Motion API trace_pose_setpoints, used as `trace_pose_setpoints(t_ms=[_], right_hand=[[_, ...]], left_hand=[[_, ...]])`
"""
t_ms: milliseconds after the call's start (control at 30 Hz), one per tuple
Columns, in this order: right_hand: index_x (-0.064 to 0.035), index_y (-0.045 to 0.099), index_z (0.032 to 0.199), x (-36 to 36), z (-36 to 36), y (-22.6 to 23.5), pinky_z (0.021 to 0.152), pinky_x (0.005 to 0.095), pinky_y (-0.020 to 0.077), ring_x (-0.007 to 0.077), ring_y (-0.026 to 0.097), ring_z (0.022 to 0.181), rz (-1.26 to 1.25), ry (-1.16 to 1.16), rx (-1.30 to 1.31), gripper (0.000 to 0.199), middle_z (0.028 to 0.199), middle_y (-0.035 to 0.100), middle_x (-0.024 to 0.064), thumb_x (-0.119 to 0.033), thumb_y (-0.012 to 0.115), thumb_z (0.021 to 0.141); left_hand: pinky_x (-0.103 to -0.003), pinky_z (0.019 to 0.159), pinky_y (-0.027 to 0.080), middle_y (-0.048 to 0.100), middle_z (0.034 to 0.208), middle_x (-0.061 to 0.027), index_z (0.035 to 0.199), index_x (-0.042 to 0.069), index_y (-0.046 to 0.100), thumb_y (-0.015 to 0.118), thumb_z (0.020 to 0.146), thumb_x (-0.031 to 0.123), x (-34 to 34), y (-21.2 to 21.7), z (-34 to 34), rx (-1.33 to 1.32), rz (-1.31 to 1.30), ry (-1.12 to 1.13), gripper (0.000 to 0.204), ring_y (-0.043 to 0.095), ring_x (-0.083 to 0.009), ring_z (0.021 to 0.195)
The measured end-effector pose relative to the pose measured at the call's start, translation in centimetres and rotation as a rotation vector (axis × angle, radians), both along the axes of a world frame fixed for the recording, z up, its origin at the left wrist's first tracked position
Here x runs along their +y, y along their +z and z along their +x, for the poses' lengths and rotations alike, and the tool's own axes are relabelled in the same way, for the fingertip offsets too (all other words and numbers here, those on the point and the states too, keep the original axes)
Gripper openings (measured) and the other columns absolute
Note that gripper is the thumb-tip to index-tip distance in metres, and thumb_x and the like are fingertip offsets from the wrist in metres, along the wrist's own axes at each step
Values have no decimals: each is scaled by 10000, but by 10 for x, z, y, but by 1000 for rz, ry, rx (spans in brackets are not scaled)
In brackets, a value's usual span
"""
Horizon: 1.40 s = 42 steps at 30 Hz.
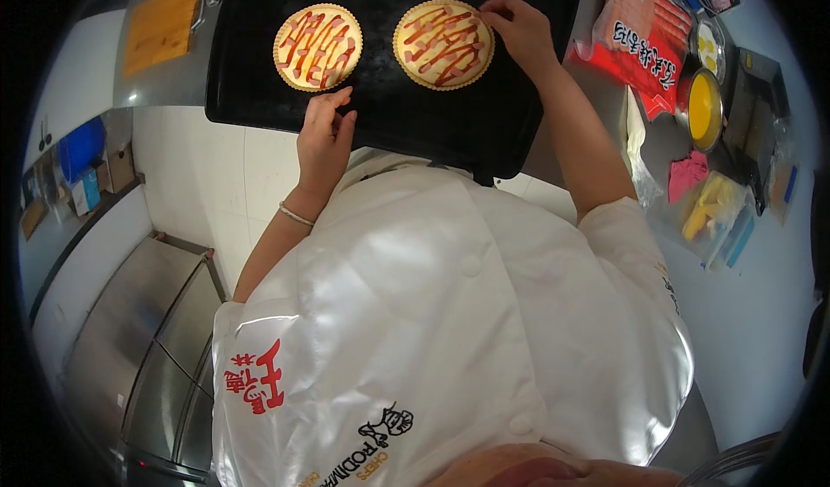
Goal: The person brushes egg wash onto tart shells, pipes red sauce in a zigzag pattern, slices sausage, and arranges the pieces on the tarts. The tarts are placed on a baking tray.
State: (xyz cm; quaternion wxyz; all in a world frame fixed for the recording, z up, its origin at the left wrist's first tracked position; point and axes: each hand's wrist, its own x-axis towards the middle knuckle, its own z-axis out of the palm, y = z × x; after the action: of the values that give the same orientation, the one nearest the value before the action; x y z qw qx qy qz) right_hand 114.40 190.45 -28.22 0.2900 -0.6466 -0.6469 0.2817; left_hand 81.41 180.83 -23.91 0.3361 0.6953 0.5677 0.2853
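Two round pizzas with crimped crusts lie apart on a black baking tray [389, 111]. Pink meat pieces and zigzag lines of reddish-brown sauce cover their pale tops. My right hand [523, 33] reaches the upper right rim of the right pizza [443, 44], its bent fingertips closed at the crust. Just below the left pizza [317, 47] is my left hand [324, 141], with fingers bent, thumb a little apart and nothing visible in it. Its fingertips are close to the crust's lower edge; whether they touch it I cannot tell.
A wooden board [164, 25] lies on the metal counter at left. At right are a red package of sausages [644, 38], a bowl of yellow liquid [705, 111], a pink cloth [687, 176] and a clear bag with yellow contents [713, 206]. A steel cabinet [147, 340] stands lower left.
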Motion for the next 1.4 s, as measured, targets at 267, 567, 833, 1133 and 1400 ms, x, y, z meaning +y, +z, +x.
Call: trace_pose_setpoints(t_ms=[267,567,833,1133,1400], right_hand=[[-121,675,965,47,-42,-15,745,328,521,191,651,799,33,330,-194,116,914,663,36,-190,597,914],[-101,629,965,62,-52,5,678,315,510,193,642,756,362,389,-375,98,804,640,47,-154,614,884],[-115,694,1008,3,3,-5,746,298,513,171,653,805,154,68,-146,172,977,675,72,-236,638,899],[-86,696,1103,-84,15,19,616,229,436,73,517,671,-271,-335,300,340,868,672,18,-322,471,1005],[-82,662,1122,-130,15,17,748,335,516,263,649,826,-121,-209,223,245,942,678,131,-154,484,971]], left_hand=[[-243,625,482,595,1031,-71,1187,59,602,640,845,-24,-8,6,9,-4,-41,26,354,554,-136,692],[-253,626,484,598,1031,-70,1188,66,601,645,842,-13,-10,3,6,16,-47,28,358,558,-143,691],[-263,688,491,585,1073,-78,1209,57,589,645,842,-13,-3,-4,5,-38,-164,-83,378,576,-152,775],[-376,1030,420,420,1402,-199,1451,-24,234,521,883,2,45,-29,64,-740,-1002,219,637,490,-290,1237],[-412,1006,431,488,1359,-163,1441,7,266,636,859,86,49,-38,69,-790,-1056,239,694,522,-249,1203]])
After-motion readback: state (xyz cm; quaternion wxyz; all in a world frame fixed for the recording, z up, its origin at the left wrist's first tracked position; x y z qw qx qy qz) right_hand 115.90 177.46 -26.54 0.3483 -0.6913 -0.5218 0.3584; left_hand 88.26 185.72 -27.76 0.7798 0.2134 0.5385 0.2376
